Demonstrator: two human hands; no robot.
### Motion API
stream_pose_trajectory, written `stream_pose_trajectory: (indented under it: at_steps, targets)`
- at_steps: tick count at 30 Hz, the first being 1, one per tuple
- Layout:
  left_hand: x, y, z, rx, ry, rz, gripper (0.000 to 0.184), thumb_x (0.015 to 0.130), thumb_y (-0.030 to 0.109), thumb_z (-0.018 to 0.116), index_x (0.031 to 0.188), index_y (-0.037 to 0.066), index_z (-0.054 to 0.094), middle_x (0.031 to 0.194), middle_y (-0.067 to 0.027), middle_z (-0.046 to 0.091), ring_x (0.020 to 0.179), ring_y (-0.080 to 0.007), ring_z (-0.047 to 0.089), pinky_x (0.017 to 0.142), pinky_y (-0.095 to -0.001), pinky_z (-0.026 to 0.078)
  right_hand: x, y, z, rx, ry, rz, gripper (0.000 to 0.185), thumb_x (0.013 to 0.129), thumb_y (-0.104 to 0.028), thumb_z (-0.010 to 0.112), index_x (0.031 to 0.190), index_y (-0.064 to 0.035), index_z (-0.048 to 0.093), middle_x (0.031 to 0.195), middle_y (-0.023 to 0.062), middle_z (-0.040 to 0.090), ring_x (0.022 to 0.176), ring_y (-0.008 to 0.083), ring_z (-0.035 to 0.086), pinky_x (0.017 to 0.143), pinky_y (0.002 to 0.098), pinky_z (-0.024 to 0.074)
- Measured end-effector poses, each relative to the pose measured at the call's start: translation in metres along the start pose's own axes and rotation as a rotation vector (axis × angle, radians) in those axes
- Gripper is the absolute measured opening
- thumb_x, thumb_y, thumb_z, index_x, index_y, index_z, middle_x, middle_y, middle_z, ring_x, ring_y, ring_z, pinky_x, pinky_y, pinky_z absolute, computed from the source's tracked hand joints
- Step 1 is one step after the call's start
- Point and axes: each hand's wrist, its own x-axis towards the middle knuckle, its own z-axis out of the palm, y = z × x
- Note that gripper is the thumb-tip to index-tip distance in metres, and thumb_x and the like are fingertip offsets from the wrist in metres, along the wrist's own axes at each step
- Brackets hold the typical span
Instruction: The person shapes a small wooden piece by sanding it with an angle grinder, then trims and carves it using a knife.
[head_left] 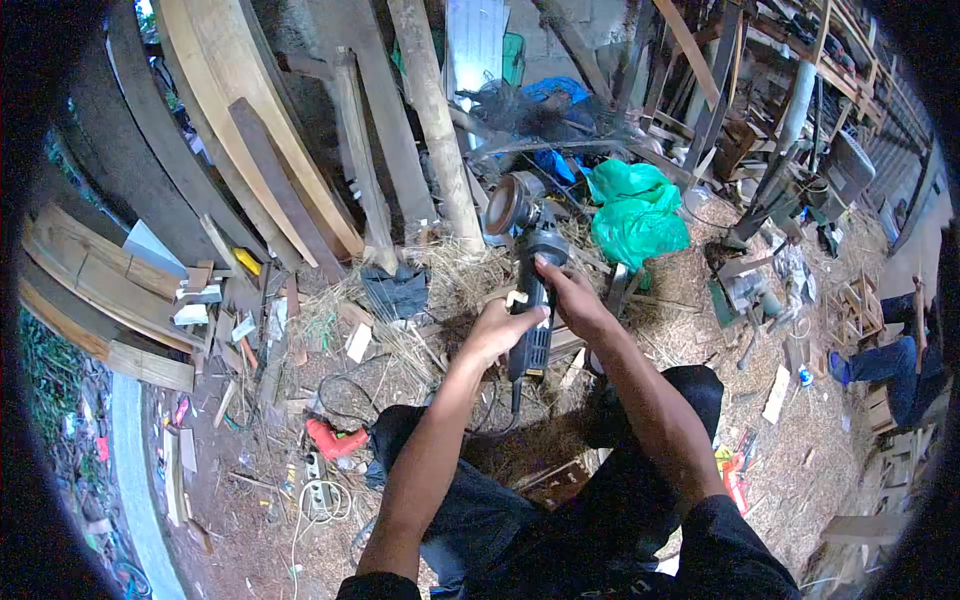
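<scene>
A black angle grinder (533, 300) is held in front of my knees, its round disc end (508, 204) pointing away from me and its cord hanging from the near end. My left hand (500, 328) is closed on the left side of the grinder body, thumb lying across it. A small pale yellowish piece (516, 298) shows beside that hand; I cannot make out what it is. My right hand (574, 296) grips the grinder's right side near the head, with some fingers hidden beneath.
A red power tool (335, 440) and a power strip (318, 492) lie on the shavings at left. A green plastic bag (640, 215) sits ahead. Long boards (260, 120) lean at back left. Another person's leg (885, 362) shows at right.
</scene>
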Motion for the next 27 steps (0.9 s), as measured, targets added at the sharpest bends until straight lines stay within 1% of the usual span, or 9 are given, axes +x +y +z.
stream_pose_trajectory:
  at_steps: [2, 4, 5, 8, 11, 15, 20, 23, 27]
  targets:
    - [0.008, 0.000, -0.013, -0.089, -0.058, -0.194, 0.026, 0.090, 0.029, 0.063, 0.104, 0.007, 0.061, 0.081, 0.0010, 0.062, 0.063, -0.0085, 0.053, 0.056, -0.0255, 0.043, 0.001, 0.000, -0.004, 0.059, 0.104, -0.008, 0.058, 0.085, -0.055, 0.067, 0.101, 0.0006, 0.063, 0.087, 0.0043, 0.061, 0.072, 0.0142, 0.054, 0.066, 0.0307, 0.0426]
    - [0.009, -0.001, -0.042, -0.399, -0.057, -0.169, 0.030, 0.090, 0.029, 0.052, 0.111, 0.008, 0.056, 0.093, -0.0031, 0.060, 0.066, -0.0114, 0.047, 0.058, -0.0281, 0.042, 0.001, -0.005, -0.012, 0.045, 0.168, -0.094, 0.057, 0.086, -0.054, 0.068, 0.106, -0.0011, 0.061, 0.085, 0.0034, 0.060, 0.071, 0.0141, 0.054, 0.065, 0.0305, 0.0441]
    - [0.008, -0.007, -0.058, -0.620, -0.064, -0.166, 0.031, 0.091, 0.031, 0.049, 0.113, 0.008, 0.054, 0.098, -0.0051, 0.058, 0.071, -0.0125, 0.046, 0.062, -0.0294, 0.043, 0.003, -0.006, -0.020, 0.068, 0.209, -0.109, 0.049, 0.090, -0.046, 0.064, 0.106, 0.0001, 0.057, 0.084, 0.0133, 0.066, 0.069, 0.0221, 0.067, 0.064, 0.0350, 0.0557]
    - [0.004, -0.003, -0.075, -0.644, 0.047, -0.088, 0.034, 0.089, 0.023, 0.044, 0.115, 0.003, 0.054, 0.094, -0.0043, 0.054, 0.071, -0.0137, 0.047, 0.063, -0.0312, 0.045, -0.012, -0.029, -0.029, 0.120, 0.205, -0.045, 0.060, 0.089, -0.057, 0.060, 0.107, 0.0005, 0.056, 0.084, 0.0168, 0.067, 0.068, 0.0261, 0.068, 0.062, 0.0368, 0.0566]
    - [0.000, 0.005, -0.077, -0.673, 0.090, -0.013, 0.041, 0.087, 0.021, 0.045, 0.118, -0.005, 0.053, 0.087, -0.0023, 0.049, 0.070, -0.0134, 0.046, 0.062, -0.0287, 0.042, -0.005, -0.019, -0.043, 0.369, 0.189, -0.028, 0.057, 0.089, -0.056, 0.059, 0.108, -0.0025, 0.056, 0.086, 0.0131, 0.067, 0.068, 0.0278, 0.067, 0.061, 0.0408, 0.0568]
    - [-0.003, 0.012, -0.080, -0.708, 0.085, 0.004, 0.047, 0.085, 0.020, 0.046, 0.122, -0.010, 0.050, 0.082, -0.0007, 0.045, 0.069, -0.0132, 0.045, 0.060, -0.0273, 0.041, -0.016, -0.027, -0.041, 0.379, 0.231, 0.008, 0.050, 0.088, -0.054, 0.062, 0.099, -0.0049, 0.059, 0.079, 0.0096, 0.065, 0.065, 0.0243, 0.066, 0.061, 0.0401, 0.0567]
    - [-0.001, 0.004, -0.088, -0.806, -0.032, 0.032, 0.044, 0.091, 0.020, 0.044, 0.123, -0.009, 0.051, 0.079, -0.0001, 0.042, 0.070, -0.0129, 0.044, 0.063, -0.0288, 0.041, -0.028, -0.041, -0.038, 0.421, 0.227, -0.086, 0.030, 0.087, -0.028, 0.068, 0.101, -0.0067, 0.052, 0.077, 0.0075, 0.059, 0.062, 0.0225, 0.062, 0.056, 0.0381, 0.0535]
    - [-0.005, 0.016, -0.076, -0.657, 0.156, 0.090, 0.049, 0.090, 0.018, 0.044, 0.131, -0.007, 0.047, 0.083, -0.0005, 0.045, 0.072, -0.0128, 0.047, 0.066, -0.0287, 0.042, -0.039, -0.056, -0.033, 0.349, 0.225, -0.173, 0.028, 0.088, -0.023, 0.067, 0.103, -0.0066, 0.052, 0.080, 0.0073, 0.059, 0.063, 0.0210, 0.061, 0.057, 0.0371, 0.0543]
    - [-0.001, 0.014, -0.072, -0.584, 0.227, 0.243, 0.041, 0.099, 0.018, 0.041, 0.134, -0.003, 0.045, 0.082, -0.0004, 0.045, 0.074, -0.0132, 0.048, 0.069, -0.0291, 0.042, -0.046, -0.059, -0.036, 0.337, 0.229, -0.205, 0.027, 0.089, -0.022, 0.066, 0.106, -0.0065, 0.052, 0.082, 0.0068, 0.060, 0.064, 0.0196, 0.062, 0.056, 0.0357, 0.0540]
